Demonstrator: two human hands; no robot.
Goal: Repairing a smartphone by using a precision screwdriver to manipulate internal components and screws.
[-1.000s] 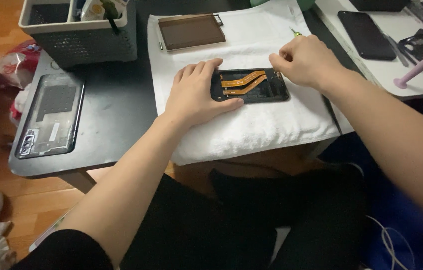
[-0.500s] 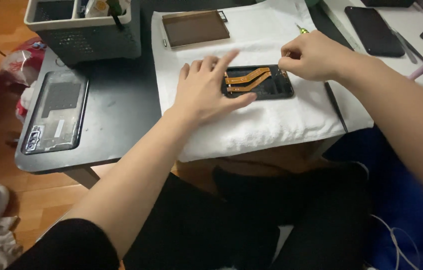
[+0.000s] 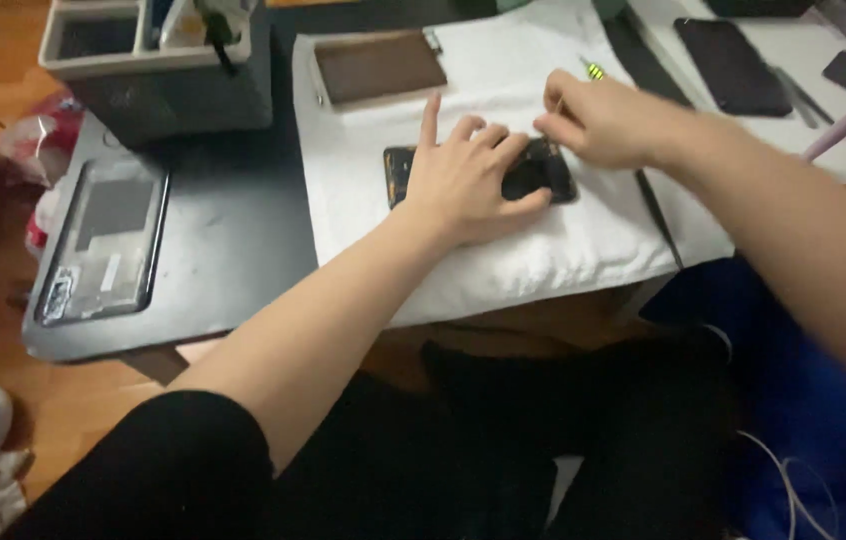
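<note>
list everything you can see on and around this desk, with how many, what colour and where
opened black phone body: 1, black, on the white towel, under both hands
white folded towel: 1, white, middle of the desk
brown flat rectangular panel: 1, brown, far left part of the towel
yellow-green tipped thin tool: 1, by the right hand, at the towel's far edge
black phone frame with grey inside: 1, left part of the desk
grey plastic organiser basket: 1, far left corner
dark flat phone: 1, black, on the pale surface at right
black desk top: 1, under everything
left hand: 1, flat on the phone body, index finger raised
right hand: 1, grip pinched at the phone body's far end
</note>
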